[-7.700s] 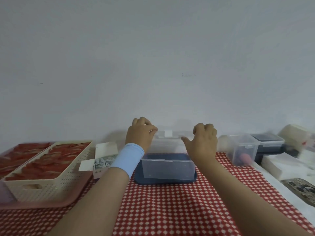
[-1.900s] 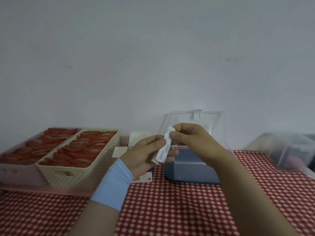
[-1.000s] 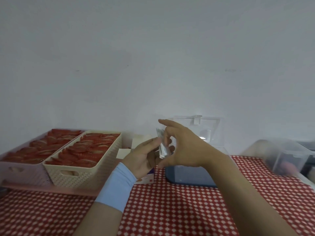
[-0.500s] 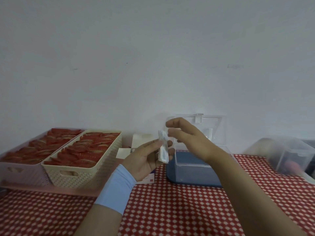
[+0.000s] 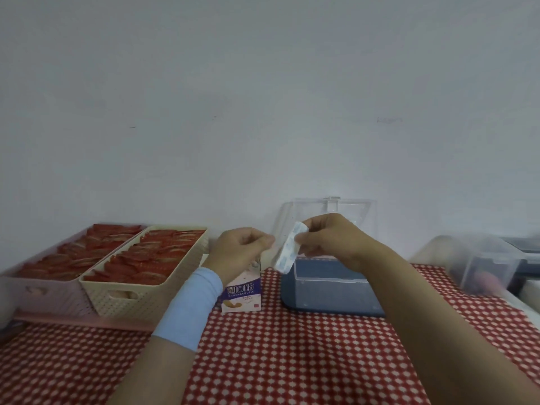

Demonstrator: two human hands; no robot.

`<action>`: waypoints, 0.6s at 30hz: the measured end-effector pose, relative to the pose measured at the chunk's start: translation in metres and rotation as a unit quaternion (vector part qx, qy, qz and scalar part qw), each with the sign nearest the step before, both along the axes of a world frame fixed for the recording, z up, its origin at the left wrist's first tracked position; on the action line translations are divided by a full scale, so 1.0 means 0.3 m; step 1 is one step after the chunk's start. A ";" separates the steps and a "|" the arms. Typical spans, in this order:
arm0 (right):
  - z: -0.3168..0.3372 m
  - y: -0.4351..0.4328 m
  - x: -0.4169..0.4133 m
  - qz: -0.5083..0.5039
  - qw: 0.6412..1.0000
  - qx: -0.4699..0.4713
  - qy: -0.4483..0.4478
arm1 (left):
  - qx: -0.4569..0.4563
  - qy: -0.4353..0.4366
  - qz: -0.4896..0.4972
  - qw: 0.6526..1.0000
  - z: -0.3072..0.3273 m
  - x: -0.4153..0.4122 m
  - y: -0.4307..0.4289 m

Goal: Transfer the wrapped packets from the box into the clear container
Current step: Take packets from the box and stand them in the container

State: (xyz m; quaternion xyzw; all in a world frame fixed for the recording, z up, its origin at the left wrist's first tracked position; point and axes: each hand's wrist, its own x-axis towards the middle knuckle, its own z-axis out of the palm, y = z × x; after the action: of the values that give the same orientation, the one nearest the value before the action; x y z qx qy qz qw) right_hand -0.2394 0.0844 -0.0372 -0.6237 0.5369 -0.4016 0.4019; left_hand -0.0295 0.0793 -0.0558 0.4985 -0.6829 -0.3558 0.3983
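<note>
Red-check surface [image 5: 292, 361]. Left: cream basket [image 5: 137, 293] & second basket [image 5: 49, 296], both w/ red items. Blurred clear tub [image 5: 485, 264] far right. Purple-white box [image 5: 242, 290] stands centre, partly behind left hand [image 5: 238, 252]. Right hand [image 5: 330, 241] pinches top of wrapped packets [image 5: 287, 252], raised at left edge of the open clear container [image 5: 330, 285]. Left hand is curled just beside them; can't tell if it grips anything.

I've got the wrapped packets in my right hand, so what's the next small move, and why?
Probably move the right hand slightly rightward and down, then let the white-and-blue wrapped packets drop into the clear plastic container. That hand pinches them by their top end, they hang over the container's left front corner, and its clear lid stands open.
</note>
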 end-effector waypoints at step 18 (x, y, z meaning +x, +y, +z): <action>-0.075 -0.104 -0.081 -0.145 0.956 -0.094 0.236 | -0.101 -0.508 0.101 0.849 -0.180 -0.068 -0.187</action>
State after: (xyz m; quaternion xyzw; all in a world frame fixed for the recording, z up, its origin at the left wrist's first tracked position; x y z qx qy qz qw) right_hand -0.2638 0.0532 -0.0596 -0.6513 0.6608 -0.3456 0.1408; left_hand -0.0498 0.0233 -0.1097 0.6333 -0.7677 0.0601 0.0778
